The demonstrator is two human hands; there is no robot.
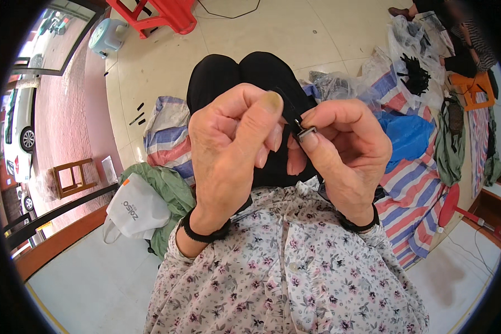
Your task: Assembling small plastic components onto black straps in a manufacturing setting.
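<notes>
Over my lap in black trousers, both hands are raised close together. My right hand (348,153) pinches a small silver metal buckle (306,132) between thumb and fingertips. From the buckle a thin black strap (289,110) runs up towards my left hand (233,139). The left thumb is pressed against the curled fingers at the strap's other side, and the fingers cover where they grip it. Against the dark trousers the strap's full length is hard to make out.
Red, white and blue striped sacks (414,189) lie to the right, with a blue plastic bag (406,139) and a pile of black strips (413,75). At left are a white tote bag (138,206) and small black pieces (141,107). A red stool (175,16) stands ahead; another person sits far right.
</notes>
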